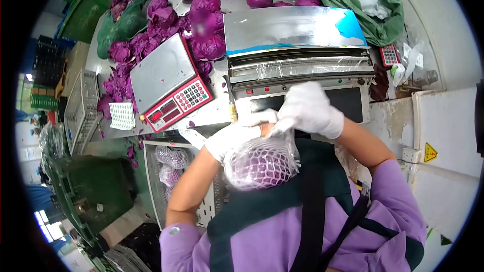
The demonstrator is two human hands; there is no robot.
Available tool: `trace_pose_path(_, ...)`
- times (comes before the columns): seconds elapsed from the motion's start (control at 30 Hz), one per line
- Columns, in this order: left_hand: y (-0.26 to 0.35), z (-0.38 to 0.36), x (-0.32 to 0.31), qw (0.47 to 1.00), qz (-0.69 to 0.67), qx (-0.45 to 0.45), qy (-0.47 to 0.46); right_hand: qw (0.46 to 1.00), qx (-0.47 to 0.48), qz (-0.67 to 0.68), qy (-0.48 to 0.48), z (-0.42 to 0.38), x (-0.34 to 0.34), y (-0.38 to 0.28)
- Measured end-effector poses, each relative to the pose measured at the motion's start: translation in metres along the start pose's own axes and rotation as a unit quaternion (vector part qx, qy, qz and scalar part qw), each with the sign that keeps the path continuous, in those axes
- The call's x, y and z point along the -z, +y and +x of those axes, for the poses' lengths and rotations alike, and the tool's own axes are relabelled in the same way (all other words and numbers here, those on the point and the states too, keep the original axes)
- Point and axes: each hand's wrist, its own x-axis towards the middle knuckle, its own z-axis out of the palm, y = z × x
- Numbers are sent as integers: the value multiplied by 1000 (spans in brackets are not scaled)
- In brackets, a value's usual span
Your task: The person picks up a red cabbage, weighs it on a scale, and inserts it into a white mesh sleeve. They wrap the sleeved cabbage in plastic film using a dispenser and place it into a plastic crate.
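A purple cabbage (261, 165) in a white foam net and clear film hangs close to my apron. My left hand (237, 133), in a white glove, is closed on the gathered film at the top of the cabbage, a bit of bare finger showing. My right hand (310, 110), gloved too, pinches the same film from the other side. Just beyond my hands stands a film wrapping machine (297, 65) with a raised metal cover. Left of it lies a knife (232, 106) with a yellowish handle.
A red digital scale (171, 83) sits on the metal table, with a label sheet (122, 116) beside it. Purple cabbages (206, 25) and loose leaves pile up behind. A crate (156, 176) of netted cabbages is below left, near a green bin (96, 191).
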Motion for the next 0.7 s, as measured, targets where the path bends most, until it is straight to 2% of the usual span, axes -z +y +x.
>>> trace_pose_path(0.03,-1,-1,2,998,-51,2,-42,999,-26,17,21,11,11,-1)
trace_pose_path(0.07,0,0,3,998,-56,-2,-40,998,-15,-18,-56,22,18,-3)
trace_pose_path(0.13,4,8,5,988,133,44,-60,990,21,-22,-141,45,17,-12)
trace_pose_path(0.17,4,10,5,976,200,50,-67,991,55,6,-121,57,9,-17)
trace_pose_path(0.2,0,13,4,970,228,45,-72,992,81,101,10,60,-12,-22)
trace_pose_path(0.27,-7,17,4,967,245,33,-68,978,113,175,-34,62,-47,-38)
trace_pose_path(0.3,-11,15,6,971,232,24,-57,972,89,202,-75,64,-50,-42)
trace_pose_path(0.33,-16,12,6,978,203,11,-41,963,72,232,-118,66,-54,-43)
trace_pose_path(0.37,-23,11,6,987,157,-1,-24,951,40,282,-119,67,-60,-44)
trace_pose_path(0.4,-30,8,5,995,97,-13,-3,941,-9,284,-181,68,-58,-46)
trace_pose_path(0.47,-49,5,3,995,-80,-48,29,862,-8,462,-207,63,-82,-40)
trace_pose_path(0.5,-62,5,6,976,-206,-70,27,827,5,491,-273,57,-86,-37)
trace_pose_path(0.53,-79,8,9,923,-373,-96,-8,788,18,514,-338,50,-85,-32)
trace_pose_path(0.57,-94,6,15,819,-550,-121,-109,740,-108,545,-380,41,-75,-29)
trace_pose_path(0.6,-107,-1,15,724,-653,-119,-188,680,-232,557,-418,36,-64,-25)
trace_pose_path(0.63,-117,-10,13,695,-678,-131,-202,669,-308,539,-409,38,-60,-23)
trace_pose_path(0.67,-121,-30,-1,836,-525,-146,71,655,-386,515,-397,38,-58,-22)
trace_pose_path(0.7,-130,-38,-7,841,-506,-181,55,598,-435,608,-289,24,-64,-23)
